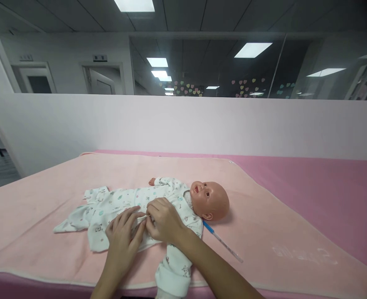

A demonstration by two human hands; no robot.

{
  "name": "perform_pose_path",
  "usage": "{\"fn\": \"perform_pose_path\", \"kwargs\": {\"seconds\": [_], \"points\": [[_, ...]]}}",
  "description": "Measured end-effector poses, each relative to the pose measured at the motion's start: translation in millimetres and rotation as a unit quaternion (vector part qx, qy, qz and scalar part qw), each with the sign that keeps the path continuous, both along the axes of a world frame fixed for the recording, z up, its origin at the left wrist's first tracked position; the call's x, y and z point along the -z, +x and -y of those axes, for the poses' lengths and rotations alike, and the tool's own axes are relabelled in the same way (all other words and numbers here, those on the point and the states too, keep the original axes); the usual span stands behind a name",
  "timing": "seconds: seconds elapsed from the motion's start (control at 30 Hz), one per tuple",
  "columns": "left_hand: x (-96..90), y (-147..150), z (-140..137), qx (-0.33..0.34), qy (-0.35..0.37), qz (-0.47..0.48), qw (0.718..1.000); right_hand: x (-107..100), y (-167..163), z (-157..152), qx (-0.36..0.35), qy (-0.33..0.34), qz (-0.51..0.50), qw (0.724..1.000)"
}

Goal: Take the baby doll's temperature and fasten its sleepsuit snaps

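A baby doll [210, 200] lies on its back, head to the right, in a white patterned baby garment [121, 199]. Both my hands work at the garment's near side, around the doll's waist. My left hand [125, 232] rests on the cloth, thumb and fingertips closed on a fold. Against it, my right hand [164, 218] pinches a thin whitish strip at the garment's edge, perhaps a tie; the fingers partly hide it. One sleeve [174, 270] stretches toward me, under my right forearm. The far sleeve shows a small doll hand [152, 181].
A clear glass-like thermometer with a blue end [222, 241] lies beside the doll's head. Beneath everything is a peach pad [264, 224] over a pink surface [326, 195]. A white wall [202, 124] with a glass panel above borders the far side.
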State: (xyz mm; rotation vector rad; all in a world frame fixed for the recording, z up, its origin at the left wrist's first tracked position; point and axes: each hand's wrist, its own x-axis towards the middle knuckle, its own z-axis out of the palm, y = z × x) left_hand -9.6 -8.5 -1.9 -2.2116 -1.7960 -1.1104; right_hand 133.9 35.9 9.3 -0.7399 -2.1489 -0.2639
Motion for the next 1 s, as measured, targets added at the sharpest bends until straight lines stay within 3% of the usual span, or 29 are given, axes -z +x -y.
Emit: {"fn": "perform_pose_path", "kwargs": {"seconds": [0.4,1.0], "points": [[1.1,2.2,0.7,0.011,0.002,-0.04,0.999,-2.0,0.0,1.7,0.036,0.004,-0.011,0.999],[2.8,-0.7,2.0,0.027,0.003,-0.017,1.0,-1.7,0.5,3.9,0.002,-0.006,-0.034,0.999]]}}
